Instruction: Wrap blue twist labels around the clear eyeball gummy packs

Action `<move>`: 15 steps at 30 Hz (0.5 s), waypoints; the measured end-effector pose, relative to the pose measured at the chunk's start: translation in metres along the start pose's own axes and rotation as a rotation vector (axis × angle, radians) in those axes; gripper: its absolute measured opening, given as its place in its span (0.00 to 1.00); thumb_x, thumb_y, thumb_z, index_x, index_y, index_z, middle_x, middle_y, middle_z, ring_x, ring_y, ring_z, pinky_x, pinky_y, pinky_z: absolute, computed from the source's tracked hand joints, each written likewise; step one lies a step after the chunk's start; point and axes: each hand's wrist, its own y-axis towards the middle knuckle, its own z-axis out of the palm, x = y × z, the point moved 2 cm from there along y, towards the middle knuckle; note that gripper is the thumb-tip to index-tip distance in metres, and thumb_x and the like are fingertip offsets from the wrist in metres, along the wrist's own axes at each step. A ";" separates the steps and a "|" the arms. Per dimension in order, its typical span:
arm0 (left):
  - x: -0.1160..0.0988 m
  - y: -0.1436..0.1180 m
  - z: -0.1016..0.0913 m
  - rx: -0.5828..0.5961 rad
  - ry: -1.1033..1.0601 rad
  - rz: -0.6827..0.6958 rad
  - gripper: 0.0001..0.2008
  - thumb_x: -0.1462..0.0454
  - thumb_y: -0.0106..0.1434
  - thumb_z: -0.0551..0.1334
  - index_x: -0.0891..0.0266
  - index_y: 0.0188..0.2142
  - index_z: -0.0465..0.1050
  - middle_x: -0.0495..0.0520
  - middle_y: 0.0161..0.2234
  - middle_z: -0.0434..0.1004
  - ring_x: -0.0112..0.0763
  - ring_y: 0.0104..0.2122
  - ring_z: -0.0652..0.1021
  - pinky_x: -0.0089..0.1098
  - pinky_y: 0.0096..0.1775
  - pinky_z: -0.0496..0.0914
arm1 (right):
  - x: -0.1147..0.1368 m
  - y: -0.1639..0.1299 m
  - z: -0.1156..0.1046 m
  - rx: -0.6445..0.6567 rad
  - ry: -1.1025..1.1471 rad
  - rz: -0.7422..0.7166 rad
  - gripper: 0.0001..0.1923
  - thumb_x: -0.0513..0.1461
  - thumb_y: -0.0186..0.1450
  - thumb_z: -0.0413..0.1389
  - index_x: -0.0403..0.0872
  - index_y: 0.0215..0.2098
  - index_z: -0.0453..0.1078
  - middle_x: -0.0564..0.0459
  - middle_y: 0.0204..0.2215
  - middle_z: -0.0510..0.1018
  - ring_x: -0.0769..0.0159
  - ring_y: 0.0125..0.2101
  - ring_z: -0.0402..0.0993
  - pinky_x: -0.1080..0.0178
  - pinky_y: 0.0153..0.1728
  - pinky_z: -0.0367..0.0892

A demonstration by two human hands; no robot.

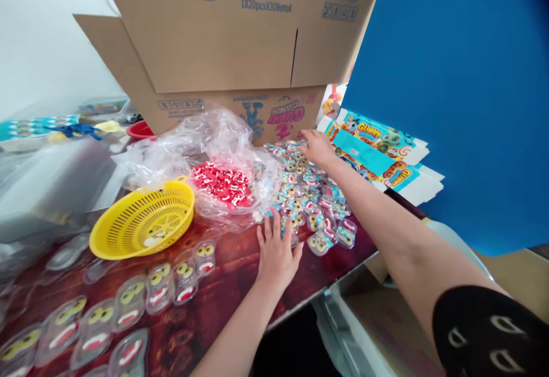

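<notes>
My left hand [278, 251] lies with fingers spread at the near edge of a heap of small clear plastic candy packs [295, 194]. Its fingertips touch the packs. My right hand [317, 147] reaches over the back of the same heap, close to the flat printed cartons. Its fingers stretch left and are slightly bent, with nothing visible in them. Left of the heap, an open clear plastic bag [210, 137] holds many red and white gummy pieces [223, 183]. A row of face-shaped clear plastic trays [159, 288] with yellow eyes and red mouths runs along the table's left front.
A yellow basket [107, 239] with a few eye pieces stands left of the bag. Flattened gummy cartons [369, 151] lie at the right back, before a blue panel [450, 102]. A large cardboard box [240, 45] rises behind. The dark red table [231, 285] has its edge near me.
</notes>
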 end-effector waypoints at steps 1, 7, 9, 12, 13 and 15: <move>-0.001 0.001 -0.001 0.011 0.004 0.001 0.30 0.53 0.71 0.57 0.59 0.69 0.62 0.67 0.73 0.52 0.63 0.71 0.56 0.64 0.65 0.57 | 0.000 -0.001 -0.004 -0.022 0.024 -0.021 0.31 0.40 0.70 0.53 0.37 0.69 0.60 0.35 0.67 0.65 0.44 0.65 0.61 0.47 0.63 0.60; 0.000 0.003 0.001 0.016 -0.031 0.029 0.30 0.52 0.72 0.56 0.57 0.70 0.61 0.65 0.74 0.51 0.63 0.72 0.54 0.64 0.66 0.55 | -0.028 -0.109 -0.020 0.454 0.097 -0.210 0.19 0.43 0.68 0.58 0.50 0.56 0.77 0.50 0.52 0.83 0.52 0.51 0.78 0.56 0.54 0.70; 0.000 0.001 0.001 -0.009 -0.052 0.058 0.30 0.51 0.72 0.55 0.56 0.69 0.62 0.63 0.74 0.51 0.62 0.72 0.53 0.63 0.66 0.54 | -0.044 -0.155 -0.020 0.595 0.097 -0.225 0.19 0.43 0.66 0.60 0.53 0.55 0.78 0.50 0.53 0.82 0.53 0.52 0.79 0.57 0.53 0.71; -0.001 0.000 -0.002 -0.022 -0.071 0.118 0.27 0.51 0.72 0.55 0.53 0.68 0.65 0.59 0.74 0.50 0.61 0.72 0.51 0.62 0.67 0.52 | -0.066 -0.204 -0.008 0.662 0.032 -0.184 0.25 0.42 0.63 0.62 0.53 0.59 0.74 0.47 0.58 0.79 0.50 0.55 0.77 0.55 0.56 0.71; -0.001 -0.001 -0.003 -0.011 -0.072 0.135 0.26 0.51 0.72 0.55 0.52 0.67 0.66 0.59 0.74 0.50 0.61 0.72 0.51 0.62 0.67 0.52 | -0.071 -0.213 -0.002 0.665 0.009 -0.168 0.27 0.41 0.62 0.63 0.53 0.60 0.73 0.46 0.60 0.77 0.50 0.57 0.76 0.54 0.56 0.71; -0.002 -0.002 -0.005 0.020 -0.070 0.148 0.25 0.52 0.72 0.57 0.50 0.66 0.67 0.58 0.74 0.52 0.60 0.72 0.51 0.62 0.67 0.53 | -0.079 -0.225 0.010 0.641 -0.022 -0.149 0.29 0.39 0.61 0.64 0.52 0.61 0.72 0.45 0.62 0.74 0.50 0.59 0.73 0.54 0.56 0.71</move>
